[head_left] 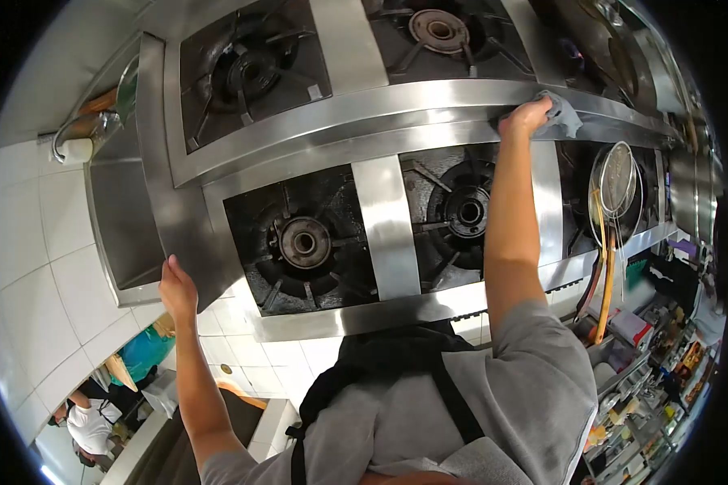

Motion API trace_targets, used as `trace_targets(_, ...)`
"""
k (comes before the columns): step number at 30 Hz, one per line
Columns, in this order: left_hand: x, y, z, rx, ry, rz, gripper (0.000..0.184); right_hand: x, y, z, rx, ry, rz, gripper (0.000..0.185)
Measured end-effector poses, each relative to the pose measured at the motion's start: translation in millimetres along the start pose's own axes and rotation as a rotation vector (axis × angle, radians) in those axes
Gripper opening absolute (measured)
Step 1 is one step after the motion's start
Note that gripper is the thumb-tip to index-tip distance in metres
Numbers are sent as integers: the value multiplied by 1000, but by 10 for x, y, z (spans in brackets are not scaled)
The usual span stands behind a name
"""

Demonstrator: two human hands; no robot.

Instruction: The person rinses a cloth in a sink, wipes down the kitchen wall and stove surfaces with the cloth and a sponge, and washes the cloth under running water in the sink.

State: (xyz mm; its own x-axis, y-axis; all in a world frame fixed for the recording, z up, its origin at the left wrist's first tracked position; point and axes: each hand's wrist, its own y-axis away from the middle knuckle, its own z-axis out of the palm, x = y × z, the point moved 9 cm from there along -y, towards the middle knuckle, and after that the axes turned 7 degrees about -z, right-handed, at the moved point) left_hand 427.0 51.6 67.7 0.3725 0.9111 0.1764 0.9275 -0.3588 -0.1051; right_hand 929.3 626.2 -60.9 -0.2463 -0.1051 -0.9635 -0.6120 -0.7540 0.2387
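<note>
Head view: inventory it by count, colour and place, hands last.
Stove: one, silver, centre
Uncovered burners: four, dark, on stove
Cloth: one, grey, upper right
Strainer: one, silver, front right
Wooden handle: at least one, tan, below strainer
Metal cookware: several, silver, right edge
Tap: one, silver, far left
Basin: one, grey, left
Bundle: one, teal, lower left
Tiles: many, white, around stove
Shelf goods: uncountable, mixed, lower right
Co-worker: at least one, white top, lower left
Shirt: one, grey, bottom
Apron: one, black, bottom centre
Left hand: one, bare, at stove's left
Right hand: one, bare, on cloth
</note>
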Motion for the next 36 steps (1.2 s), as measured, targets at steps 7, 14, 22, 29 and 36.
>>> trace_targets(7,-9,-42,70,-104,26,56,43,1075,2044,464,-82,104,-61,62)
trace_targets(14,123,6,-16,-151,163,213,43,1455,4765,1025,-529,361,-175,81)
trace_targets(22,70,-21,19,-228,193,186,46,1866,6319,1232,-1106,495,94,93)
trace_targets(29,3,-19,-55,-228,246,66,59,1877,6809,74,-1836,538,205,89)
trace_targets(36,-362,4,71,-89,969,-221,69,1370,7101,-593,-1876,48,-82,77)
